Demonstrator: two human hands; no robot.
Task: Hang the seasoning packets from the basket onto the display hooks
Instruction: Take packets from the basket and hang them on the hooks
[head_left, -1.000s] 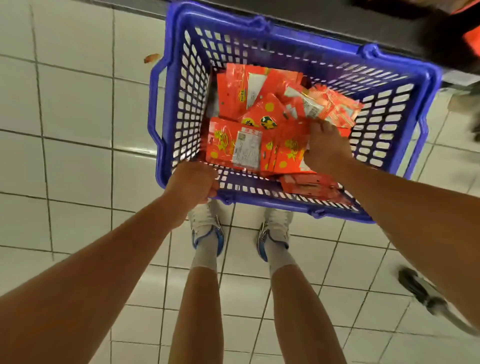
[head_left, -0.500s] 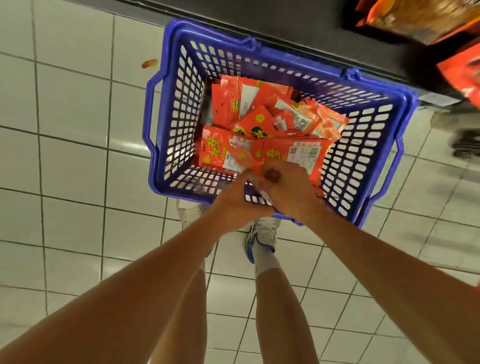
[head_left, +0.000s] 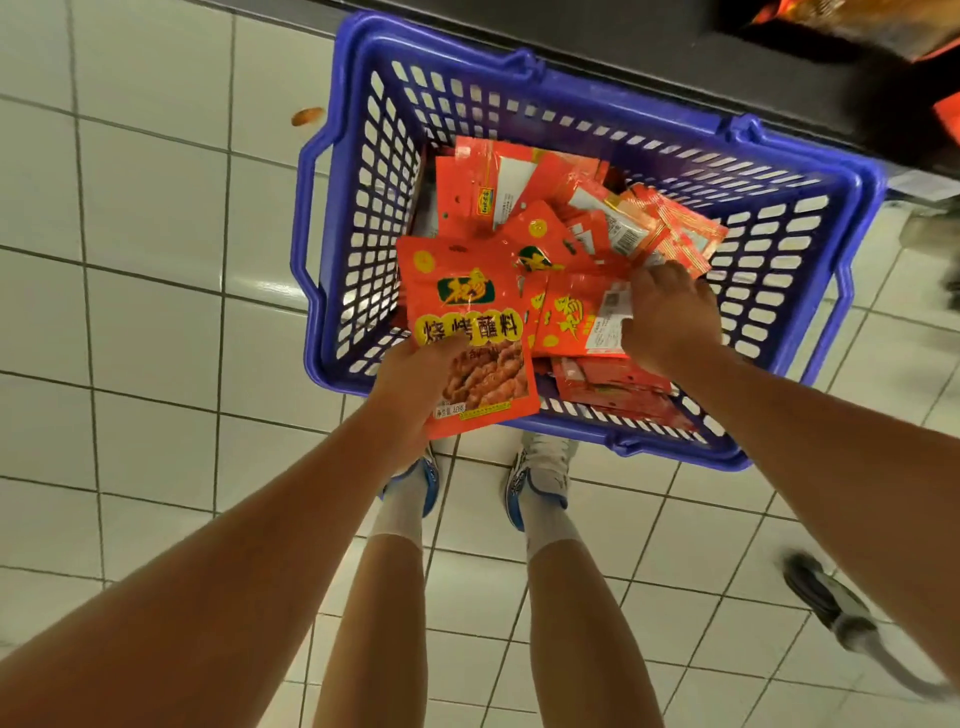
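A blue plastic basket (head_left: 363, 218) stands on the tiled floor, holding several red seasoning packets (head_left: 498, 192) in a loose pile. My left hand (head_left: 410, 384) grips one red packet (head_left: 462, 312) by its lower left edge and holds it face up over the basket's near left corner. My right hand (head_left: 670, 317) reaches into the basket's right half, its fingers curled on another packet (head_left: 576, 322) in the pile. The display hooks are out of view.
A dark shelf base (head_left: 597, 57) runs along the top behind the basket, with red and orange goods (head_left: 841, 21) at the upper right. My feet (head_left: 540, 473) stand just before the basket. Another person's shoe (head_left: 826, 597) is at the lower right.
My left hand has taken one packet and lifted it over the basket's near left corner. My right hand has moved from the near rim back into the pile on the right.
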